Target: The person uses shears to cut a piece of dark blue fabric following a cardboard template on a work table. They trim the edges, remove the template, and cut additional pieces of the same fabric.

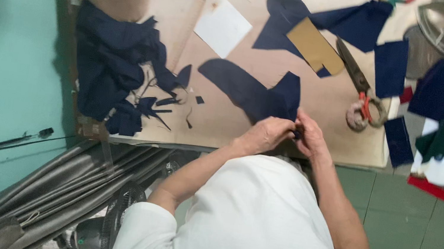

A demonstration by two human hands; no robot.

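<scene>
A cut piece of navy fabric (pixel 251 90) lies on the brown work board (pixel 217 118) in front of me. Both hands meet at its near edge. My left hand (pixel 266 135) pinches the cloth from the left, and my right hand (pixel 309 136) grips the same edge from the right, fingers closed on it. My white sleeves fill the bottom of the view.
Large scissors (pixel 363 88) with a wrapped handle lie to the right, beside a tan cardboard pattern (pixel 315 47) on more navy cloth. A heap of navy scraps (pixel 115 61) sits at left. White paper (pixel 223 27), several fabric swatches (pixel 438 88) and an iron (pixel 440 23) lie beyond.
</scene>
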